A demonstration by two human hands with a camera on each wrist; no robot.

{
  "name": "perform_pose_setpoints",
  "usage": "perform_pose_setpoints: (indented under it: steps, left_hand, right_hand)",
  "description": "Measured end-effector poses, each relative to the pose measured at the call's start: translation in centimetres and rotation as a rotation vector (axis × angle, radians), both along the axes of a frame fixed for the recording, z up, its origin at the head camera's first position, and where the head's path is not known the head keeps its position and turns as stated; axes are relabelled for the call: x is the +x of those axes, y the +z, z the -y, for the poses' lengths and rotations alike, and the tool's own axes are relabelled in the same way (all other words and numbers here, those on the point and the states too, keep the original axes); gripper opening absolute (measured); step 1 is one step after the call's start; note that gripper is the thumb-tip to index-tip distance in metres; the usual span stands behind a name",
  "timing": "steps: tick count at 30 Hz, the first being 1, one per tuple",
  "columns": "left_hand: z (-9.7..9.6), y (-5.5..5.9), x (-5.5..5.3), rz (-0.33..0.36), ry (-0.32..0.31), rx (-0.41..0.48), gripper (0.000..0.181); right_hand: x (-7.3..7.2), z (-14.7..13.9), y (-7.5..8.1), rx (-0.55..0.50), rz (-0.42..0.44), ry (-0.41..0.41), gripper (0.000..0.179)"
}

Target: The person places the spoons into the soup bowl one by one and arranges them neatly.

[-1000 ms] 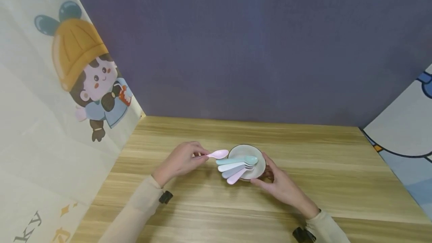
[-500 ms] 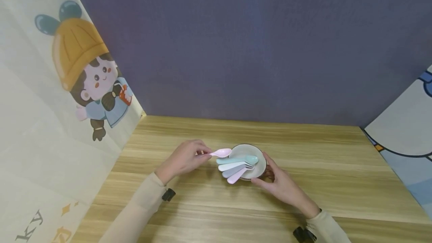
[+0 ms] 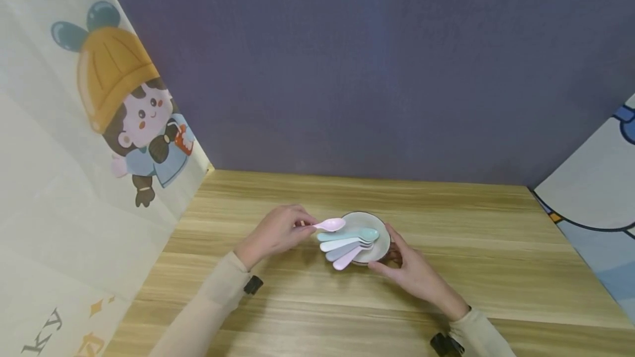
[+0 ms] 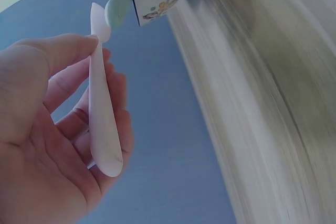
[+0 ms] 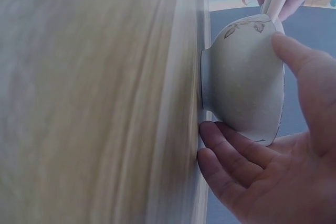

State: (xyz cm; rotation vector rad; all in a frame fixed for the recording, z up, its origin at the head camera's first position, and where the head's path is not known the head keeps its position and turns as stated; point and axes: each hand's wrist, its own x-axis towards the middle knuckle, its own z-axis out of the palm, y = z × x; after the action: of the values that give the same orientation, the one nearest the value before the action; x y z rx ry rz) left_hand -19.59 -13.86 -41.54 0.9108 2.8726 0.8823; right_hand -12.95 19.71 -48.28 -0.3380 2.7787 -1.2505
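A pink spoon (image 3: 331, 225) is pinched by its handle between the thumb and fingers of my left hand (image 3: 283, 233). Its scoop reaches over the left rim of a white bowl (image 3: 367, 257). In the left wrist view the spoon's pale handle (image 4: 104, 114) runs down across the palm. Several spoons lean in the bowl, handles over its left rim: mint (image 3: 342, 236), white (image 3: 337, 244), grey (image 3: 342, 253) and pink (image 3: 344, 261). My right hand (image 3: 414, 271) holds the bowl's right side, thumb at the near rim and fingers around the far side. The bowl stands upright on its foot.
The wooden table (image 3: 317, 313) stretches around the bowl. Behind it rises a dark blue-grey wall panel (image 3: 347, 70). A pale cartoon-printed sheet (image 3: 59, 180) borders the left side, and another printed panel (image 3: 595, 191) borders the right.
My left hand has moved slightly right with the pink spoon, bringing its scoop from beside the bowl to over the rim. My right hand and the bowl have stayed in place.
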Motion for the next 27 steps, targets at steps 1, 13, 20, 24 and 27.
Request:
perform_pose_setpoints:
  steps: [1,13,20,24,27]
  left_hand:
    - [-0.1,0.0,0.0,-0.001,-0.004,-0.002,0.018]
    - [-1.4,0.0,-0.1,-0.025,-0.039,-0.016,0.019]
    - [-2.7,0.1,0.0,-0.023,-0.066,-0.025,0.021]
    - [-3.3,0.1,0.0,-0.006,-0.076,-0.031,0.023]
    - [-3.7,0.1,-0.1,-0.003,-0.078,-0.036,0.023]
  right_hand:
    - [0.0,0.0,0.0,0.001,-0.001,0.001,0.109]
    - [0.0,0.1,-0.1,-0.010,0.003,0.001,0.109]
    - [0.0,0.0,-0.2,-0.017,0.005,0.003,0.109]
    - [0.1,0.1,-0.1,-0.017,0.009,0.005,0.109]
    - [0.1,0.1,0.0,-0.011,0.011,0.004,0.109]
